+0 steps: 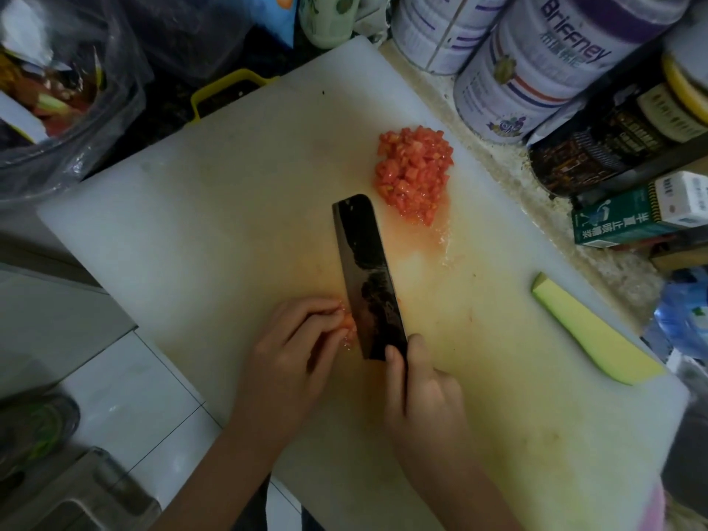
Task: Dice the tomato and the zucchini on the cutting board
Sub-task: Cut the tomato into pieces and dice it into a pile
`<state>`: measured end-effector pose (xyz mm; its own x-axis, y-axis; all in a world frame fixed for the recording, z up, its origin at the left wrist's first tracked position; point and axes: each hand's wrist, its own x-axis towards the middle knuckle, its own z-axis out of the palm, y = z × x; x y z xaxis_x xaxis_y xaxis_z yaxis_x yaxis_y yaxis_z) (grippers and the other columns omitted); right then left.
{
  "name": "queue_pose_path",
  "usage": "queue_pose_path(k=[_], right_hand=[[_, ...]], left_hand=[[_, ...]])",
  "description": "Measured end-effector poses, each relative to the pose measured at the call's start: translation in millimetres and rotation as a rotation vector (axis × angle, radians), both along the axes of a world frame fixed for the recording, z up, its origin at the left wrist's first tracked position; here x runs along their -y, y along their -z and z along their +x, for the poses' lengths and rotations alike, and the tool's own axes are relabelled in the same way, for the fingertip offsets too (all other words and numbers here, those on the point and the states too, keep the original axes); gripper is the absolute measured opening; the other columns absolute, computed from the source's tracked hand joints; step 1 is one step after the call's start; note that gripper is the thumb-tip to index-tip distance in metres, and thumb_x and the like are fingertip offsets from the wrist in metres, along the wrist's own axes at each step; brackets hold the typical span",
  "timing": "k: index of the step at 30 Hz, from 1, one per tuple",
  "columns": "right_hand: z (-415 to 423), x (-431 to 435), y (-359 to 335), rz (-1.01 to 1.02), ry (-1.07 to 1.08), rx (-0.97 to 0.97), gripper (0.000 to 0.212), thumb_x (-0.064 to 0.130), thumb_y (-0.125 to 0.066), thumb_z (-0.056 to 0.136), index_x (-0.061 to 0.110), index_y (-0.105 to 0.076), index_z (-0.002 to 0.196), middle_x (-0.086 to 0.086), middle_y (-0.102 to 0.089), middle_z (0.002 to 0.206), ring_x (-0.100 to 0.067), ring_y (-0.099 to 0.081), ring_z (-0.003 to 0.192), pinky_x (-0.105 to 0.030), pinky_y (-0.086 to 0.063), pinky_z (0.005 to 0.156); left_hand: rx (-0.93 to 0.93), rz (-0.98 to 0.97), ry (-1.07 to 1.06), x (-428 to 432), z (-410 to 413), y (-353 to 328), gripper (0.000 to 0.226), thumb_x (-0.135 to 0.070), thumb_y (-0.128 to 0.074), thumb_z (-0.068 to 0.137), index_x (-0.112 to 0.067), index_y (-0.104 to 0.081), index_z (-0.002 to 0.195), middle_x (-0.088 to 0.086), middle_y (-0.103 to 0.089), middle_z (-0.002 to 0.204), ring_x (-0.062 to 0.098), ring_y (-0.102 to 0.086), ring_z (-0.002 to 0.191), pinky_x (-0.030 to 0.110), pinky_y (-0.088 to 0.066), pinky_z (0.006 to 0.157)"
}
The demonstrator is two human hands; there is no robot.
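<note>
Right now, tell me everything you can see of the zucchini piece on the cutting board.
The zucchini piece is one long slab, undiced, cut face up: pale yellow-green flesh with a thin darker green skin showing at its far end. It lies flat and diagonal by the right edge of the cutting board, touching only the board. The knife, gripped by the right hand, and the left hand, holding tomato bits, are apart from it, to its left.

Left hand (pixel 295 350): fingers curled, tips holding tomato piece (pixel 348 323) down.
Right hand (pixel 421 392): grips knife (pixel 364 277), thumb and forefinger at blade heel.
Forearms: enter from below.
</note>
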<state>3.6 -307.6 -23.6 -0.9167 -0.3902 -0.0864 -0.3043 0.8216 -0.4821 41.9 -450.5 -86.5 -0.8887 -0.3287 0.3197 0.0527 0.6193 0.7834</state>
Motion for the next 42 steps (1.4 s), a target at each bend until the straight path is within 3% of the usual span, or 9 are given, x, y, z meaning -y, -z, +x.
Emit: queue_pose_path(k=[9,13,18,20,23,27,30,34,42], right_hand=[[0,-4,-5,0.029,-0.034,0.005,0.010,0.029,-0.040,0.096,0.020,-0.038,0.093,0.020,-0.018,0.048,-0.005,-0.019,0.032,-0.013,-0.012,0.030],[-4,3,-6,0.083,-0.026,0.015,0.013,0.026,-0.042,0.098,0.014,-0.045,0.092,0.018,-0.022,0.046,-0.007,-0.021,0.031,-0.015,-0.007,0.031],[-8,17,-5,0.145,-0.021,-0.018,0.023,0.028,-0.036,0.095,0.009,-0.049,0.096,0.007,-0.041,0.043,-0.018,-0.041,0.029,-0.023,-0.019,0.031],[-6,11,-6,0.101,-0.023,0.011,0.018,0.026,-0.040,0.096,0.009,-0.048,0.094,0.012,-0.032,0.047,-0.013,-0.033,0.029,-0.012,-0.008,0.033],[4,-6,-11,0.102,-0.026,0.059,0.017,0.023,-0.046,0.093,0.007,-0.052,0.095,0.015,-0.028,0.046,-0.007,-0.023,0.026,-0.014,-0.002,0.029],[16,-26,-5,0.010,0.035,0.134,0.009,0.021,-0.050,0.091,0.012,-0.051,0.094,0.016,-0.023,0.043,-0.011,-0.030,0.029,-0.013,-0.011,0.029],[6,-20,-6,0.033,-0.009,0.183,0.016,0.025,-0.040,0.099,0.012,-0.049,0.102,0.011,-0.036,0.048,-0.017,-0.037,0.036,-0.017,-0.020,0.031],[-10,-16,-8,-0.052,-0.025,0.212,0.013,0.037,-0.035,0.098,0.025,-0.035,0.093,-0.001,-0.045,0.061,-0.013,-0.042,0.046,-0.022,-0.030,0.039],[-2,-23,-12,-0.117,-0.070,0.164,0.019,0.040,-0.035,0.095,0.030,-0.033,0.078,0.010,-0.032,0.043,-0.012,-0.041,0.039,-0.016,-0.017,0.035]], left_hand=[[0.021,-0.023,-0.001,0,0,-1,0.022,-0.021,-0.066,0.089,-0.002,-0.071,0.098,0.008,-0.066,0.109,0.017,-0.060,0.104,0.021,-0.048,0.094],[0.067,-0.083,-0.004,-3,-2,-2,0.024,-0.027,-0.069,0.088,-0.005,-0.071,0.098,0.008,-0.064,0.109,0.019,-0.057,0.104,0.021,-0.045,0.092],[0.164,-0.173,-0.047,-13,-10,-6,0.018,-0.024,-0.071,0.085,-0.010,-0.070,0.097,0.008,-0.057,0.105,0.023,-0.051,0.099,0.028,-0.043,0.080],[0.175,-0.177,-0.054,-14,-12,-6,0.013,-0.021,-0.071,0.085,-0.010,-0.069,0.093,0.007,-0.056,0.103,0.023,-0.050,0.098,0.028,-0.042,0.078],[0.171,-0.170,-0.063,-14,-12,-6,0.012,-0.018,-0.073,0.085,-0.010,-0.069,0.092,0.008,-0.056,0.103,0.022,-0.049,0.098,0.030,-0.045,0.076],[0.188,-0.206,-0.064,-15,-16,-7,0.010,-0.019,-0.071,0.081,-0.011,-0.068,0.087,0.007,-0.055,0.099,0.022,-0.048,0.094,0.029,-0.043,0.073],[0.213,-0.219,-0.060,-14,-19,-9,0.012,-0.019,-0.070,0.076,-0.010,-0.066,0.083,0.009,-0.055,0.098,0.023,-0.047,0.095,0.030,-0.041,0.074],[0.209,-0.239,-0.023,-12,-16,-10,0.016,-0.025,-0.057,0.078,-0.011,-0.064,0.081,0.008,-0.055,0.099,0.021,-0.046,0.096,0.030,-0.044,0.074],[0.204,-0.021,0.035,5,-1,-19,0.038,-0.035,-0.055,0.092,-0.009,-0.062,0.119,0.004,-0.056,0.121,0.016,-0.053,0.111,0.018,-0.043,0.096]])
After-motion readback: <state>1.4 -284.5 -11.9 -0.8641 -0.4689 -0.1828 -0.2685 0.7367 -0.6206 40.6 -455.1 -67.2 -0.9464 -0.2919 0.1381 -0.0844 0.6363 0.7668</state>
